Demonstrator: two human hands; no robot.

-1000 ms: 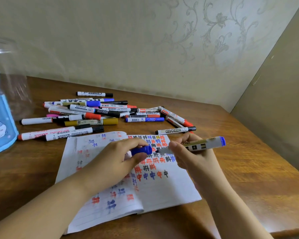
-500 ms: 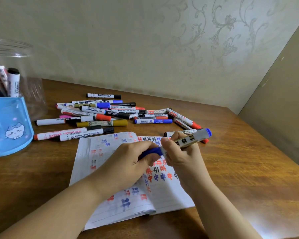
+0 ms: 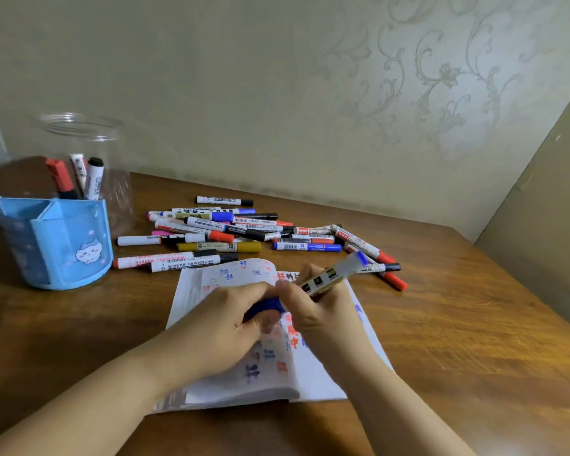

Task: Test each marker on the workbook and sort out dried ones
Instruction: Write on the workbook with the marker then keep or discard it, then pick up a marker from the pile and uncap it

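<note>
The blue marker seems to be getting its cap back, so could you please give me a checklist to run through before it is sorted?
1. Marker held: ok, the right hand grips its barrel.
2. Cap held: ok, the left hand pinches it.
3. Cap fully seated on the tip: cannot tell, fingers hide the joint.
4. Whether this marker wrote: cannot tell; the workbook carries blue and red marks, none traceable to it.
5. Blue holder free to take it: ok, its front compartments look open.
6. Clear jar upright: ok, with markers standing inside.
</note>
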